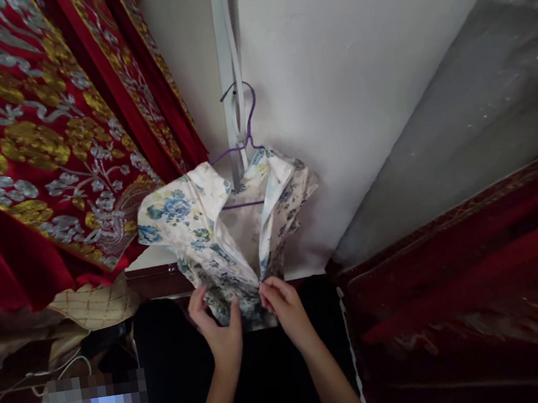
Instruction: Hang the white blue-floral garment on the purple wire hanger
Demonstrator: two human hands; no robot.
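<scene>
A floral blouse (182,207), cream with blue flowers and short sleeves, hangs by its shoulders on a purple wire hanger (248,121). Its collar and upper front are spread apart, and the two front edges meet low down. There my right hand (283,303) pinches the blouse at the bottom of the opening; whether a zipper pull or button is between the fingertips cannot be made out. My left hand (220,332) is at the lower left of the blouse, thumb and fingers apart, near or against the cloth.
The hanger hooks on a pale strap (233,46) running down the wall (328,53). Red cloth (40,140) with gold and silver embroidery hangs at the left. Below it are a checked cream item (96,306) and a white cord (6,398). Dark red fabric (485,278) lies at the right.
</scene>
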